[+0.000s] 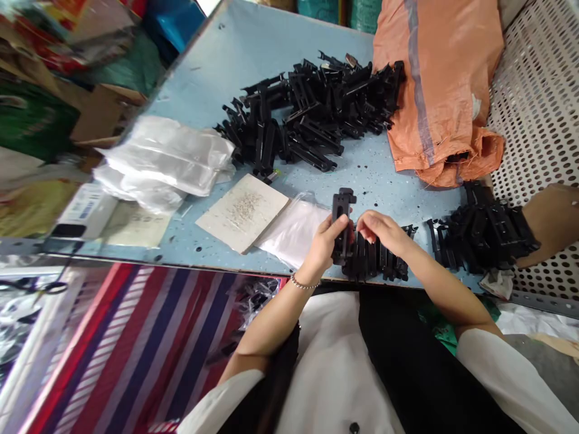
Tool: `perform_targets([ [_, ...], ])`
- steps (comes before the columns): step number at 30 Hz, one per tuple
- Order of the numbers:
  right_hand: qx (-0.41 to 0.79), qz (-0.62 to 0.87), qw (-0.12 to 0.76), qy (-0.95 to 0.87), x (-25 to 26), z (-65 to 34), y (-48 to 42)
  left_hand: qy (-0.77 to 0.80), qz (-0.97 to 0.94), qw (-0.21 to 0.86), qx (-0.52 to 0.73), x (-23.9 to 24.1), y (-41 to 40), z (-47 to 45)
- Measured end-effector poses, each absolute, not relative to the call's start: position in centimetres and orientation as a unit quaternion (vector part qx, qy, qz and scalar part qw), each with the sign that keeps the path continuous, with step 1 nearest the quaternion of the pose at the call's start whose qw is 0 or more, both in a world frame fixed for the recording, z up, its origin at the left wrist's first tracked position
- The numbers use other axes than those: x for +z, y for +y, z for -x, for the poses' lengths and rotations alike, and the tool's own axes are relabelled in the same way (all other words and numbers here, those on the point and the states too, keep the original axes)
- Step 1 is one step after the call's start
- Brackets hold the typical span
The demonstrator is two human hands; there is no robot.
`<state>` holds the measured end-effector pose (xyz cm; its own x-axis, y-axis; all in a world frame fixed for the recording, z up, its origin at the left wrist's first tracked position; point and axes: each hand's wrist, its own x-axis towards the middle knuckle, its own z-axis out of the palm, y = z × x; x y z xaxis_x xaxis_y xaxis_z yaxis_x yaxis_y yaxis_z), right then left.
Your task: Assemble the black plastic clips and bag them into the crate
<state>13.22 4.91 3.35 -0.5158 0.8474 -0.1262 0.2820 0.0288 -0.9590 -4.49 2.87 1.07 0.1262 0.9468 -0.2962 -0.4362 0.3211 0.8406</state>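
Upright in my left hand (pixel 326 241) is a long black plastic bracket (pixel 342 202) with a slot down its middle. The thumb presses on its face. My right hand (pixel 377 228) is just to the right of it, fingers loosely bent and a little apart, with nothing visible in them. Below both hands, a row of similar black plastic parts (pixel 373 259) lies side by side along the table's near edge. Left of my left hand are clear plastic bags (pixel 296 229), partly under a square tan board (pixel 243 212).
A large heap of black parts (pixel 312 108) covers the blue table's (pixel 194 78) middle. More parts (pixel 488 232) are piled at right, near an orange woven sack (pixel 443 84) and a perforated metal panel (pixel 538 102). Plastic bags (pixel 163 157) lie stacked at left.
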Motion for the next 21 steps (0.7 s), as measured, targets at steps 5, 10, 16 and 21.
perform_targets([
  [5,0.282,0.412,0.208,-0.841,2.1,-11.8,-0.7,0.421,-0.218,0.713,0.517,1.4,1.7,4.7],
  [10,0.318,0.435,0.193,-0.820,0.0,-10.5,-4.5,0.473,-0.237,0.661,0.532,0.0,-2.1,4.5],
  [16,0.219,0.617,0.208,-0.727,-0.9,-16.6,-6.0,0.516,-0.239,0.666,0.483,-3.4,-3.9,7.2],
  [21,0.192,0.726,0.130,-0.647,-4.7,-19.1,-5.1,0.537,-0.170,0.704,0.433,-5.5,-3.1,6.1],
])
